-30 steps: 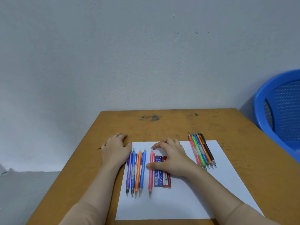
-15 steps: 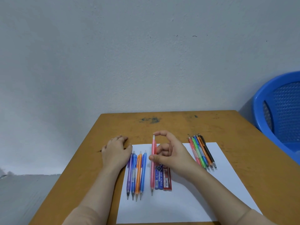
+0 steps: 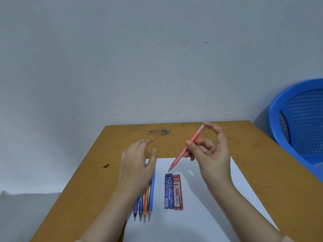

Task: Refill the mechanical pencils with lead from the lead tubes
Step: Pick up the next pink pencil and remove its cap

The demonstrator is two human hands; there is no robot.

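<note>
We are pinching the pink mechanical pencil mid-barrel in our right hand, holding it tilted, tip down, above the white paper. Our left hand is hovering, fingers relaxed and holding nothing, over four pencils. The blue lead tube and red lead tube are lying side by side on the paper.

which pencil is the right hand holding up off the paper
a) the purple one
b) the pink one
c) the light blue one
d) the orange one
b: the right hand pinches the pink pencil in the air with its tip slanting down, while the other pencils lie flat on the paper.
</note>
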